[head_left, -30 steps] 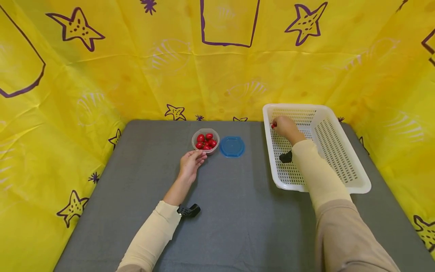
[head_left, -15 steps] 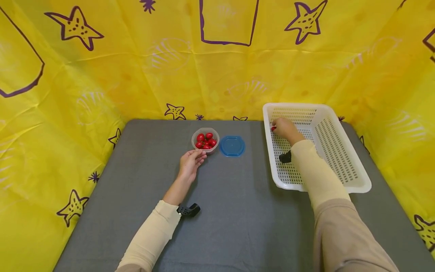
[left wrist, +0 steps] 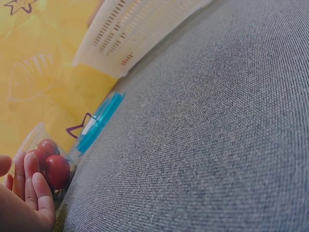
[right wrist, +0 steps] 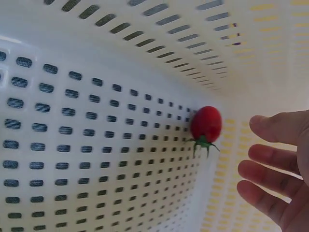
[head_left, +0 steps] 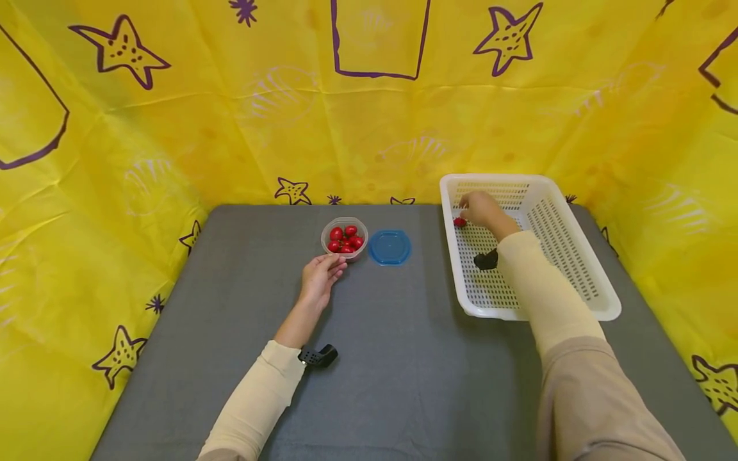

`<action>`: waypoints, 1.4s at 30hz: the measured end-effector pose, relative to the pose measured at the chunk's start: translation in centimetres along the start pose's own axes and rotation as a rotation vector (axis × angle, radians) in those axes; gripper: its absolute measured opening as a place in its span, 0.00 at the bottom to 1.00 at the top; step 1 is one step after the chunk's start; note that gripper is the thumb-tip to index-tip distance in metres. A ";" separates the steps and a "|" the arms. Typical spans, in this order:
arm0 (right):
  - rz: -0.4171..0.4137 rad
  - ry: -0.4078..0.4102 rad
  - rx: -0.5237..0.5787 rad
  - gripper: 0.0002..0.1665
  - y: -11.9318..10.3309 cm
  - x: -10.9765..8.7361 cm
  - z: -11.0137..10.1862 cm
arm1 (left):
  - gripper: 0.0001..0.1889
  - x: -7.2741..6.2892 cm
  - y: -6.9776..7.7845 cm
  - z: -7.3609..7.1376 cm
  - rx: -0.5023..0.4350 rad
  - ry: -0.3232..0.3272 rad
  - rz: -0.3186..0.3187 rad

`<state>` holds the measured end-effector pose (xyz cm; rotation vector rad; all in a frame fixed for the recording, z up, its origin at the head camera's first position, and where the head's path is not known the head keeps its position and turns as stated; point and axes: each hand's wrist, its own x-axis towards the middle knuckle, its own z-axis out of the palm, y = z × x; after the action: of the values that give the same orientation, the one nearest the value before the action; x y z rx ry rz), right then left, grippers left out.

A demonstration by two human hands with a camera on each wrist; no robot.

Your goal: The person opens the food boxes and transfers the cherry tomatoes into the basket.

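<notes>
In the head view my left hand [head_left: 318, 276] is at the near side of a small clear container [head_left: 327, 250] full of red cherry tomatoes [head_left: 346, 239]. Its fingertips are at the front rim, and the left wrist view shows the fingers loosely extended beside the wall. Whether the thumb grips the rim is hidden. My right hand [head_left: 483, 209] is inside a white plastic basket [head_left: 452, 269], towards its far left corner. One cherry tomato [right wrist: 206, 124] with a green stem lies there against the basket wall. The right fingers are spread a little apart from this tomato and hold nothing.
A blue lid [head_left: 389, 248] lies flat on the grey table [head_left: 369, 358], between the container and the basket. Yellow patterned cloth [head_left: 369, 128] hangs behind and on both sides. Each wrist carries a black strap, the left strap [head_left: 318, 356] being plainest.
The right hand has let go of the cherry tomato inside the basket, and the fingers have lifted slightly from it. The left hand stays at the container. The head view has shifted slightly.
</notes>
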<state>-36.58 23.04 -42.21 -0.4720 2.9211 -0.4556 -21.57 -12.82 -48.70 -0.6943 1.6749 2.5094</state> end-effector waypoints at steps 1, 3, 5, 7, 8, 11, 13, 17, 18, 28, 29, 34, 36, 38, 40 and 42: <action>-0.002 0.001 0.002 0.21 -0.1 0.0 -0.2 | 0.04 0.0 0.0 0.0 0.003 0.003 0.000; -0.006 0.007 0.009 0.21 -0.4 -0.1 -0.5 | 0.04 0.0 0.0 0.0 0.006 0.006 -0.002; -0.010 0.016 0.012 0.21 -0.7 -0.1 -0.8 | 0.04 0.0 0.0 0.0 0.005 0.008 -0.003; -0.023 0.032 0.018 0.20 -1.1 -0.1 -1.1 | 0.04 0.0 0.0 0.0 0.001 0.011 -0.002; -0.030 0.040 0.019 0.20 -1.3 0.0 -1.3 | 0.04 0.0 0.0 -0.1 0.001 0.010 -0.002; -0.051 0.057 0.021 0.20 -1.9 0.2 -1.8 | 0.04 0.0 0.0 -0.1 0.006 0.007 0.000; -0.062 0.058 0.020 0.20 -2.5 0.3 -2.1 | 0.04 0.0 0.0 -0.1 0.008 0.005 0.001; -0.078 0.040 0.014 0.20 -3.7 0.6 -2.9 | 0.04 0.0 0.1 -0.2 0.008 0.004 0.000; -0.085 0.039 0.010 0.20 -4.0 0.6 -3.1 | 0.05 0.0 0.1 -0.2 0.010 0.003 -0.001; -0.181 0.054 -0.043 0.20 -7.7 0.8 -4.1 | 0.06 0.0 0.2 -0.3 0.006 -0.001 -0.011; -0.186 0.046 -0.049 0.20 -8.1 0.7 -4.0 | 0.05 0.0 0.1 -0.3 0.003 -0.001 -0.011; -0.231 0.025 -0.098 0.20 -9.7 0.8 -3.7 | 0.03 0.0 0.0 -0.3 -0.028 -0.029 0.002; -0.256 0.032 -0.109 0.20 -10.3 0.9 -3.6 | 0.02 0.0 0.0 -0.2 -0.036 -0.042 0.013; -0.286 0.041 -0.113 0.19 -11.0 0.9 -3.4 | 0.02 0.0 0.0 -0.2 -0.038 -0.043 0.017; -0.314 0.048 -0.115 0.19 -11.6 1.0 -3.3 | 0.02 -0.1 0.0 -0.2 -0.035 -0.043 0.019; -0.336 0.050 -0.118 0.18 -12.2 1.0 -3.1 | 0.02 -0.1 0.0 -0.1 -0.032 -0.042 0.016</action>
<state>-34.67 12.49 -35.46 -0.9896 2.9334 -0.3386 -21.43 -12.86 -48.72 -0.6281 1.6376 2.5481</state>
